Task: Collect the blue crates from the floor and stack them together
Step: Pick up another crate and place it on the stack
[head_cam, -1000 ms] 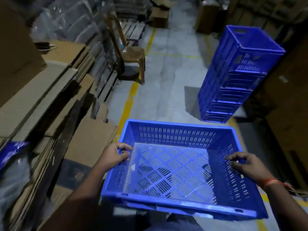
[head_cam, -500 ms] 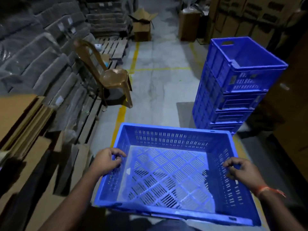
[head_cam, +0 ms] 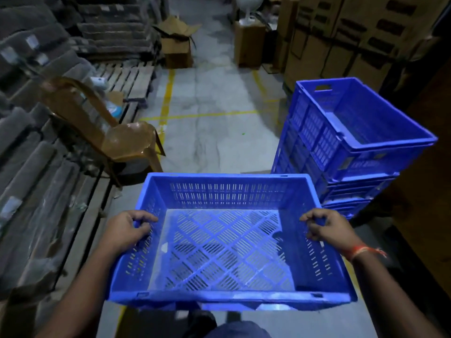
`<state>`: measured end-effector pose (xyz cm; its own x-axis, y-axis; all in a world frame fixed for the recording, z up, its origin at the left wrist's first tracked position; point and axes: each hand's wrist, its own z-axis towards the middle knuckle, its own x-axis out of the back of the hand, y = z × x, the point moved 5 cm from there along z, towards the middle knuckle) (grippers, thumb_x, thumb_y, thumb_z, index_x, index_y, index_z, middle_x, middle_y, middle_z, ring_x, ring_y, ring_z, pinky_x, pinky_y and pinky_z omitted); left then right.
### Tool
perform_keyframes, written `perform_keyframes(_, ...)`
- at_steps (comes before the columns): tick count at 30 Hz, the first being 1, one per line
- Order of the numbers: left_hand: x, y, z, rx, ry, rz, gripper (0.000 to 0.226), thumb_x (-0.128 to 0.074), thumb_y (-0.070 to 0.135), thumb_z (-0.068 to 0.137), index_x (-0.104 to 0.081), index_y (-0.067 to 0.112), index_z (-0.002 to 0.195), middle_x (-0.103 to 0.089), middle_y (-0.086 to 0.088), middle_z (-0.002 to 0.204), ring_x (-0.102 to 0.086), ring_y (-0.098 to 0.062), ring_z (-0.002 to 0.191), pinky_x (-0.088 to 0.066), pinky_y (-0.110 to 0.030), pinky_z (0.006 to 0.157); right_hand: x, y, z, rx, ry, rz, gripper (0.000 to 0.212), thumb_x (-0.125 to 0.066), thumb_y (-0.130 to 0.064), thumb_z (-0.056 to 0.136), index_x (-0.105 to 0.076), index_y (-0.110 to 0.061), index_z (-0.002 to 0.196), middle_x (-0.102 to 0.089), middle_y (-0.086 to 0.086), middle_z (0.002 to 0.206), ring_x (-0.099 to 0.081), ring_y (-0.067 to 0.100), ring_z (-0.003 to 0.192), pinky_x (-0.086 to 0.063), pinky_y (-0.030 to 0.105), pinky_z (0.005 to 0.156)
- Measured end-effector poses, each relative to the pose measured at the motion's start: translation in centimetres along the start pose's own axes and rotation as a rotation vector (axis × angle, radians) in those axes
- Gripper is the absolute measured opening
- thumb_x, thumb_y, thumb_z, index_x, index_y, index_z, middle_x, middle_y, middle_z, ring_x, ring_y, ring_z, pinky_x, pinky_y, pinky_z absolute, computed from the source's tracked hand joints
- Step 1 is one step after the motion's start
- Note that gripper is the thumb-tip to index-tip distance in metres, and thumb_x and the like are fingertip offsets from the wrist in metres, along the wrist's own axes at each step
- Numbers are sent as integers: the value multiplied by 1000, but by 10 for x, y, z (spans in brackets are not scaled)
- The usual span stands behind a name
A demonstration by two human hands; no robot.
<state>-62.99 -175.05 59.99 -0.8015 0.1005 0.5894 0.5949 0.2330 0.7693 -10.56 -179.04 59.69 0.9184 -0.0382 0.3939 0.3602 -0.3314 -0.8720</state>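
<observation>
So there's an empty blue perforated crate (head_cam: 227,242) held up off the floor, right in front of the person at the bottom middle of the view. The left hand (head_cam: 124,231) is wrapped over the crate's left rim with fingers curled into the side wall, and the right hand (head_cam: 325,228) has the same closed hold on the right rim. An orange thread band (head_cam: 361,251) sits on the right wrist.

Just past the crate's far right corner is the stack of blue crates (head_cam: 341,152) standing on the grey concrete floor (head_cam: 214,132). The top one sits a bit skewed compared to the ones under it, and it's open and empty as far as I can see.

Yellow floor lines (head_cam: 168,101) run down the aisle. Off to the left there's a brown plastic chair (head_cam: 117,135) next to a wooden pallet (head_cam: 129,79), with grey wrapped bundles (head_cam: 29,132) piled along that side. Far end has an open cardboard box (head_cam: 177,48), and stacked cartons (head_cam: 353,37) line the right side behind the crates.
</observation>
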Motion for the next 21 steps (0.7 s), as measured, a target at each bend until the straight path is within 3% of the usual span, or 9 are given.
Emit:
perform_keyframes(3,19,22,71,-34,-23,35,22,-65,-4,83,-76,15,88,-60,0,53,-48,-13,40,-42,-19,46,-11,-25,47,-9,17,-6,21,-56,9,88,-71,-6,89,-59,11,73,-65,20,59,-56,31,58)
perform_keyframes(5,34,47,109,-91,-17,69,18,-72,-1,80,-77,16,86,-65,-5,59,-50,-6,46,-41,-16,48,-17,-42,75,-23,56,-13,20,-59,11,87,-71,-5,88,-58,12,73,-62,18,56,-53,26,52)
perform_keyframes(7,46,69,152,-143,-51,125,15,-77,3,78,-78,17,85,-70,-9,68,-54,-3,53,-39,-10,52,-22,-58,100,-1,82,-13,18,-64,10,85,-72,-7,88,-59,12,73,-62,18,56,-52,25,51)
perform_keyframes(10,55,91,220,-189,-80,195,16,-79,10,77,-79,23,85,-76,0,76,-67,-10,68,-41,-8,60,-27,-66,131,-26,119,14,16,-66,6,85,-72,-8,90,-62,13,71,-62,22,57,-50,26,51)
perform_keyframes(13,58,113,283,-220,-123,252,18,-76,13,78,-79,30,84,-77,6,81,-69,-4,76,-44,-7,63,-25,-76,162,-42,212,56,21,-64,8,85,-73,-10,91,-64,19,68,-58,20,54,-46,29,54)
perform_keyframes(17,46,140,371,-285,-205,313,27,-68,17,82,-76,42,87,-76,13,91,-70,-5,71,-56,-26,68,-24,-78,213,-93,239,39,27,-58,15,86,-72,-8,92,-66,15,77,-63,12,52,-43,17,46)
perform_keyframes(21,29,168,445,-326,-229,340,25,-67,15,85,-76,38,86,-76,11,91,-73,-20,73,-55,-34,59,-21,-78,267,-133,310,70,23,-60,9,87,-73,-10,93,-71,9,95,-73,26,68,-49,19,49)
